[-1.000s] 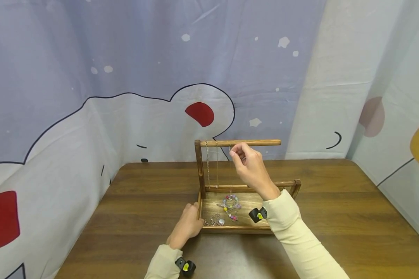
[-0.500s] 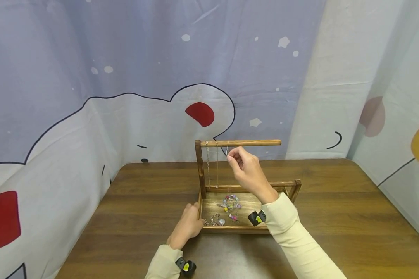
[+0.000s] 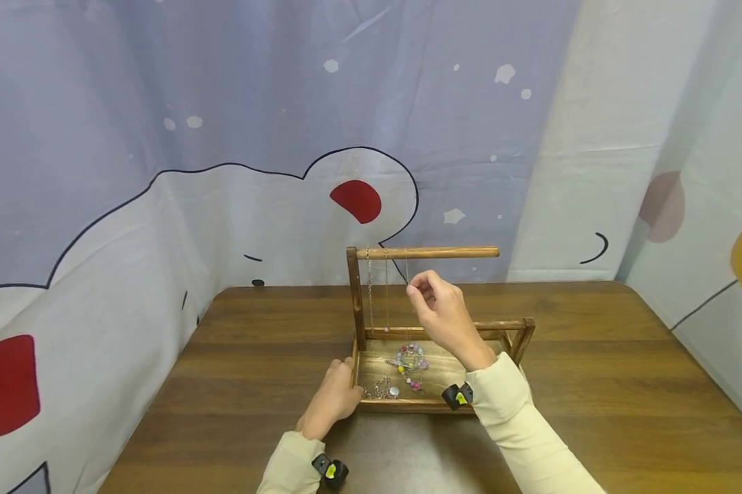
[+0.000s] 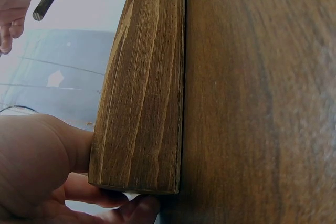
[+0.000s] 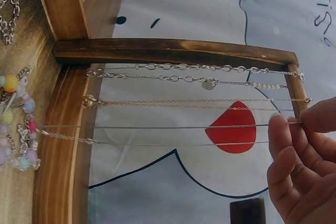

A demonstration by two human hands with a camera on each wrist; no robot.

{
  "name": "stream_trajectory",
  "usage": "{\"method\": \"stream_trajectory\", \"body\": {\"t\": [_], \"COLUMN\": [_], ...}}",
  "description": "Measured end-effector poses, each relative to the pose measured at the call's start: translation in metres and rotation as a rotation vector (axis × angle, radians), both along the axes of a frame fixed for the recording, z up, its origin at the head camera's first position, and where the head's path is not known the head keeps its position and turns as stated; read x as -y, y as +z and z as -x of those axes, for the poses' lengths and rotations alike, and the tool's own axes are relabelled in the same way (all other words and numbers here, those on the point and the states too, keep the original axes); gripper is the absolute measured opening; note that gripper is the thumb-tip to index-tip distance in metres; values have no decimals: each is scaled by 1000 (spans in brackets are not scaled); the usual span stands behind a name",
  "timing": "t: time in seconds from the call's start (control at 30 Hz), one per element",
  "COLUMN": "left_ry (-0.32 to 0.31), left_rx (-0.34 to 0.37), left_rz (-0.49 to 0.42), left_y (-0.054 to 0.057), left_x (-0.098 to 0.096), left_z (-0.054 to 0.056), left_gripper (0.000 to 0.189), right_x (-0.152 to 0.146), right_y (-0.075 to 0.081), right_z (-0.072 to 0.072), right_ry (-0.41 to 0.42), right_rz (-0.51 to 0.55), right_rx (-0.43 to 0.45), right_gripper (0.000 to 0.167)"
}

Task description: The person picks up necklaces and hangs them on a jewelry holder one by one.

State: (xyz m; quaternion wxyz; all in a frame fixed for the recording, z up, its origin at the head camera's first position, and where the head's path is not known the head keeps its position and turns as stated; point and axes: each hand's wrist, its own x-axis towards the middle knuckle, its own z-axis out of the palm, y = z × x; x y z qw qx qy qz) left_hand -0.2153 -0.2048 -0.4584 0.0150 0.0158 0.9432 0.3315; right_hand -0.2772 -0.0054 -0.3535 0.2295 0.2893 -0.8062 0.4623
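Observation:
A wooden jewelry stand [image 3: 354, 295] has a tray at its base and a raised crossbar [image 3: 457, 252]. My right hand [image 3: 443, 311] pinches a thin silver necklace [image 5: 157, 127] just below the crossbar, between thumb and index finger. The thin strand runs from the bar to the fingertips, and its lower part trails toward the tray. To its left hang a silver chain necklace [image 5: 168, 67] and a fine gold-toned necklace [image 5: 173, 102]. My left hand [image 3: 332, 396] grips the tray's front left corner, thumb against the wooden side wall [image 4: 139, 93] and fingers around its end.
In the tray lie a colourful beaded bracelet [image 3: 412, 351] and a heap of silver chain [image 3: 379, 390] with a round white piece [image 3: 394, 392]. A lower rail [image 3: 500, 325] runs along the back. The brown table [image 3: 599, 384] meets a printed curtain [image 3: 272, 226] behind.
My right hand has lowered a little from the crossbar, leaving more of the thin necklace showing above the fingers. My left hand stays at the tray corner.

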Motion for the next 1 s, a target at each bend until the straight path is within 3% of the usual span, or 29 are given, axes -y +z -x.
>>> {"method": "stream_trajectory", "body": {"t": [0.4, 0.7, 0.83, 1.0], "left_ry": [-11, -2, 4, 3], "left_rx": [-23, 3, -1, 2], "left_rz": [8, 2, 4, 7], "left_y": [1, 1, 1, 1], "left_x": [0, -1, -1, 0], "left_z": [1, 0, 1, 1], "left_gripper": [54, 58, 57, 58], "right_x": [-6, -6, -5, -3], "right_y": [-16, -39, -49, -62], "right_z": [-11, -34, -37, -38], "right_ry": [-30, -7, 30, 48], "right_rz": [-12, 76, 82, 43], "right_rx": [35, -172, -143, 19], "right_gripper": [4, 4, 3, 9]}}
